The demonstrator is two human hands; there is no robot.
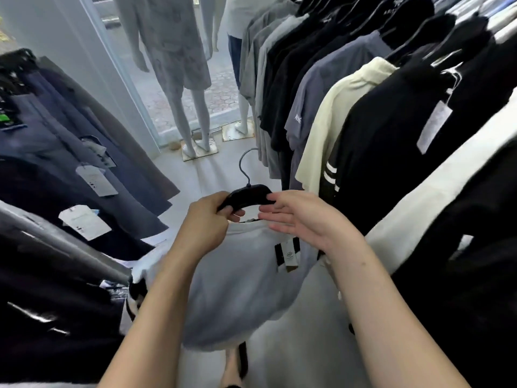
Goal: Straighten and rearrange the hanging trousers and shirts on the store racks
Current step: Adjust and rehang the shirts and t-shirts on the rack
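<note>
A black hanger [249,196] with a metal hook is off the rack, in the middle of the aisle. My left hand [208,219] grips its left end. My right hand [296,217] has straight fingers touching the hanger's right end and the collar of a pale grey-blue shirt [235,284]. That shirt droops below both hands, with a paper tag [289,254] near its neck. Shirts [372,113] in black, grey, blue-grey and cream hang on the right rack. Dark trousers [70,163] with white tags hang on the left rack.
Two white mannequins [179,65] stand on floor plates by the glass shopfront ahead. A light tiled floor [212,169] runs between the racks. A white garment [436,197] hangs close to my right forearm.
</note>
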